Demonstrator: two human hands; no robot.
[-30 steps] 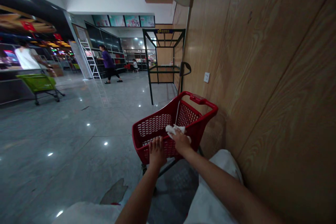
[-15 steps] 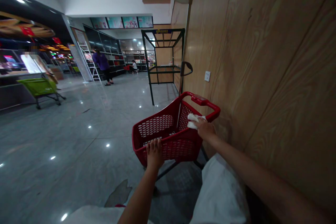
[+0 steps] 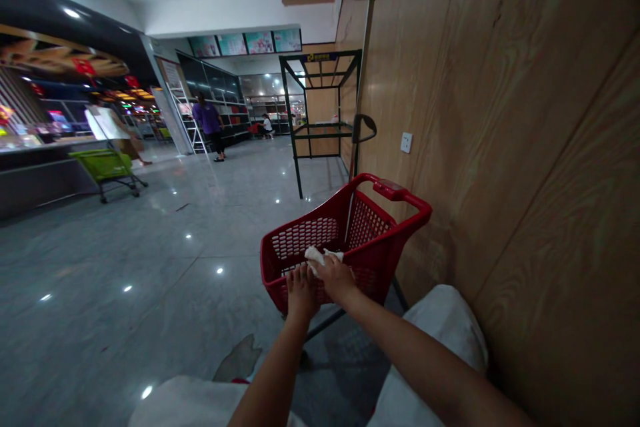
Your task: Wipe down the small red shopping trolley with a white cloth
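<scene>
The left hand (image 3: pixel 301 293) is hooked over the near rim of the red shopping cart (image 3: pixel 373 257), with the right hand (image 3: pixel 336 278) just beside it. A wooden wall (image 3: pixel 500 147) rises right of the cart; a dark metal rack (image 3: pixel 323 135) stands beyond it. The cart is before the person's knees. A white cloth (image 3: pixel 315 255), clamped in the right hand, is at the cart's near rim.

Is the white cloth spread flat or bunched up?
Bunched up: the visible part of the cloth is crumpled in the right hand.
</scene>
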